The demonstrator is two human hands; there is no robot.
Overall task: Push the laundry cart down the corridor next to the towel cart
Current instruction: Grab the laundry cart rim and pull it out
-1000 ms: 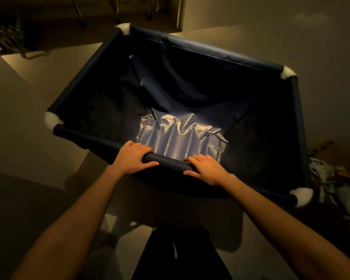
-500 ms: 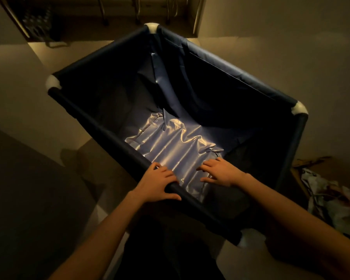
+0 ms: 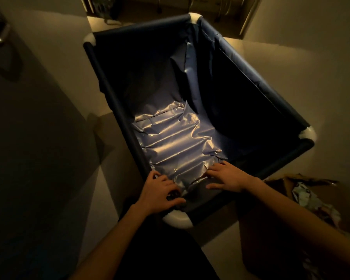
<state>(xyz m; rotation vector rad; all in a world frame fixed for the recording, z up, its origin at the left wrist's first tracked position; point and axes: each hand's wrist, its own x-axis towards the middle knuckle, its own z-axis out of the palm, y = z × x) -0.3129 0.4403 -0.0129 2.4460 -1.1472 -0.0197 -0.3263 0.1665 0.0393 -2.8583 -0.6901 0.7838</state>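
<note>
At the near corner of the empty laundry cart [image 3: 190, 122], the left hand [image 3: 160, 193] curled round the rail while the right hand [image 3: 228, 176] lay spread; the cart looked light.

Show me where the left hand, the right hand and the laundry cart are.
left hand [image 3: 160, 191], head view, back of the hand.
right hand [image 3: 228, 176], head view, back of the hand.
laundry cart [image 3: 117, 102], head view, left rim bar.
</note>
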